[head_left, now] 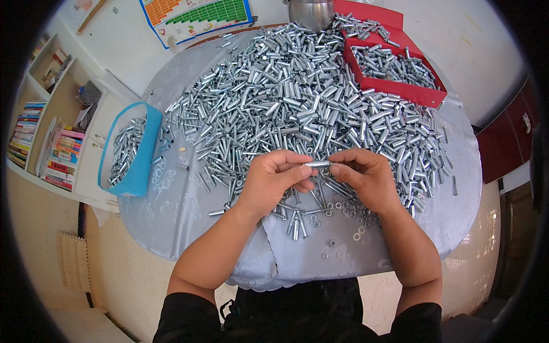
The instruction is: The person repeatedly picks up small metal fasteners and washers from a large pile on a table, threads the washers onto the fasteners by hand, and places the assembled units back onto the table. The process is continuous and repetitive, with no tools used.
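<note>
Both hands meet over the near edge of a big heap of shiny metal bolts and sleeves (pixel 297 97). Between them lies a silver sleeve anchor (pixel 318 164), held level. My left hand (pixel 278 176) pinches its left end between thumb and fingers. My right hand (pixel 367 176) is closed at its right end, fingertips pressed together; whether a small nut or washer is there too is hidden. Just below the hands, several loose bolts (pixel 295 224) point toward me. Nuts and washers (pixel 358 233) are scattered to their right, with a single nut (pixel 332 243) nearer the table edge.
A blue fabric box (pixel 147 157) with metal parts stands at the left. An open red box (pixel 394 88) full of bolts sits at the far right, beside a steel pot (pixel 311 14). A grey cloth (pixel 189 228) covers the round table; a bookshelf (pixel 54 123) stands beyond its left side.
</note>
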`<state>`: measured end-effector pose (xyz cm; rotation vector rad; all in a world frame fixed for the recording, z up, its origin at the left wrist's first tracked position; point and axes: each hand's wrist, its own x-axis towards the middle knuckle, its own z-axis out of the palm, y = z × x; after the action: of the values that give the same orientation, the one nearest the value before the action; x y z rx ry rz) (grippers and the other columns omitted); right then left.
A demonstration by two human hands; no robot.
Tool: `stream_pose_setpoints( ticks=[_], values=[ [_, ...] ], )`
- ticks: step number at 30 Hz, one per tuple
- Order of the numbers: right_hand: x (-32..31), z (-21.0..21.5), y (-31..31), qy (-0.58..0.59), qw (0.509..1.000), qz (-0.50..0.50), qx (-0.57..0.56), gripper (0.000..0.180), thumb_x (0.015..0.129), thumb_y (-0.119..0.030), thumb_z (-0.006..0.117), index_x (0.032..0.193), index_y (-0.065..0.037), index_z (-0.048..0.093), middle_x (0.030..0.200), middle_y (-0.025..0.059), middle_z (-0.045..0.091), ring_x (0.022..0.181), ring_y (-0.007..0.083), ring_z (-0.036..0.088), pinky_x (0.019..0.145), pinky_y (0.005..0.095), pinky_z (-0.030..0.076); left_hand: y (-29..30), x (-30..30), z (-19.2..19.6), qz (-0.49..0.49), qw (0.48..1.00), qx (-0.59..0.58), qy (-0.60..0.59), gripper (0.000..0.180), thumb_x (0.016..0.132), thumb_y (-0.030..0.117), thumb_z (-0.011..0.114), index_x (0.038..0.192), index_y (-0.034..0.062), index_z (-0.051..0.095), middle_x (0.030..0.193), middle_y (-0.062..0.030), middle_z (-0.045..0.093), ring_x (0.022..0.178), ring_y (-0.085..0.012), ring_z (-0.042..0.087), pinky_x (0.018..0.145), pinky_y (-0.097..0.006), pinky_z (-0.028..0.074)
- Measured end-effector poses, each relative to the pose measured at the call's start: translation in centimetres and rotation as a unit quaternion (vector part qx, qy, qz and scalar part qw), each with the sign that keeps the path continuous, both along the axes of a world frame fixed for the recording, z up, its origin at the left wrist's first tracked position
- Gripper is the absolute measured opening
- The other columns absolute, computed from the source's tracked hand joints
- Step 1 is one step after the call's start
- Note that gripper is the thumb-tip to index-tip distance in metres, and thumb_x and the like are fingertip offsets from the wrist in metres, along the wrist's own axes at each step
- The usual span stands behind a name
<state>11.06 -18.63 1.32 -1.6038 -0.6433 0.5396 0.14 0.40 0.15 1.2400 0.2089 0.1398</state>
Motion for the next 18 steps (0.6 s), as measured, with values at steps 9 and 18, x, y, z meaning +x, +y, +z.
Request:
stream_pose_setpoints(
  ticks=[9,18],
  values=[
    [0.3,0.3,-0.4,-0.142,0.989,-0.011,-0.048,0.015,0.083,-0.007,0.072,0.096,0.000,0.071,0.083,0.0047,0.067,0.072,0.0090,0.060,0.065,0.0250,0.048,0.5,0.2,-0.3,0.055,0.998,-0.025,-0.007,0.020,0.090,0.004,0.062,0.110,-0.0015,0.063,0.095,-0.0135,0.071,0.072,-0.0169,0.069,0.065,-0.028,0.058],
    [1.5,1.6,-2.2,-0.330,0.906,0.215,-0.157,0.012,0.073,-0.010,0.071,0.085,-0.006,0.069,0.083,0.0099,0.062,0.080,0.0302,0.062,0.070,0.0391,0.049,0.5,0.2,-0.6,0.054,0.998,-0.024,-0.010,0.019,0.090,0.004,0.063,0.108,-0.0009,0.063,0.096,-0.0133,0.071,0.073,-0.0159,0.068,0.064,-0.028,0.058]
  ],
)
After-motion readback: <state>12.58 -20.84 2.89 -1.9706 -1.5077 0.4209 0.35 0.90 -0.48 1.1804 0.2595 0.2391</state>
